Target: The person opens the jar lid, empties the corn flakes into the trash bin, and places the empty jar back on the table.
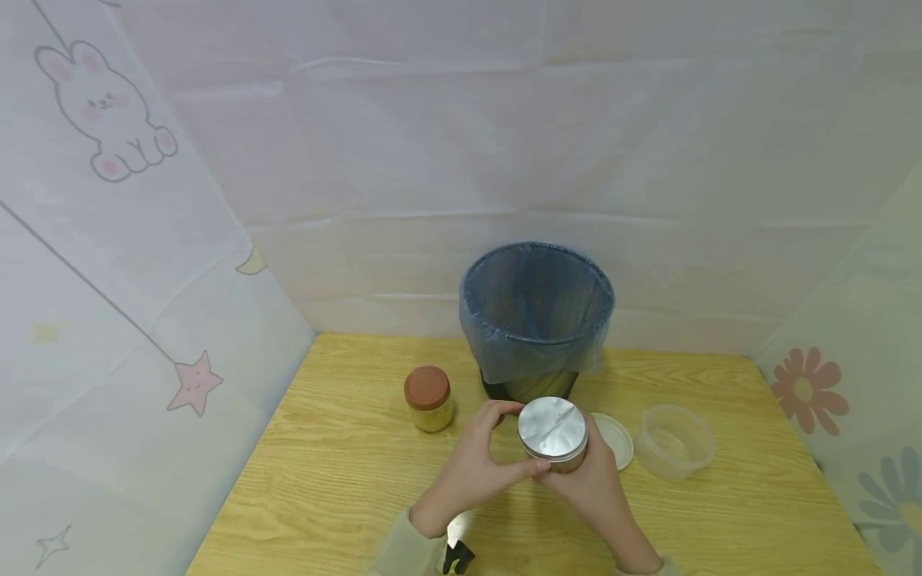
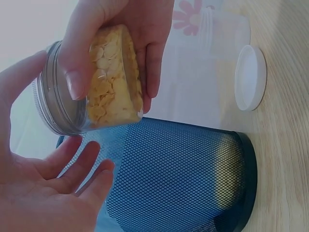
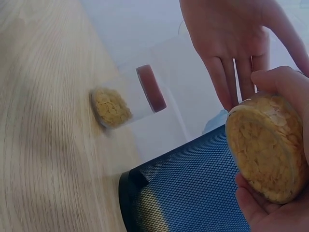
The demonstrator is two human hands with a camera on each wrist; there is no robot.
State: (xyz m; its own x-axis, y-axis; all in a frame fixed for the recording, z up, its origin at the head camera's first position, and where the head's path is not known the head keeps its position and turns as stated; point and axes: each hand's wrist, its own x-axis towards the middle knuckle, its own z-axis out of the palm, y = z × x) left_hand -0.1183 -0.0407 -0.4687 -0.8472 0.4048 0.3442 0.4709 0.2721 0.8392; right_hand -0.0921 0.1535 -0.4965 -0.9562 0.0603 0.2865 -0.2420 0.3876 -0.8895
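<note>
My right hand (image 1: 596, 480) grips a clear jar (image 2: 113, 77) of yellow flakes by its side, above the table. The jar has a wrinkled silver top (image 1: 552, 426), facing up in the head view. Beside it is my left hand (image 1: 475, 464), its fingers spread and fairly straight. The left thumb and a fingertip lie right at the rim, on opposite sides of it. In the right wrist view the jar's flake-filled base shows, with the left hand (image 3: 231, 43) behind it.
Behind the hands stands a mesh bin (image 1: 536, 384) with a blue bag liner (image 1: 497, 344). A brown-lidded jar (image 1: 428, 398) of yellow flakes is left of it. A white lid (image 1: 615, 440) and a clear tub (image 1: 675, 442) are on the right of the wooden table (image 1: 331, 448).
</note>
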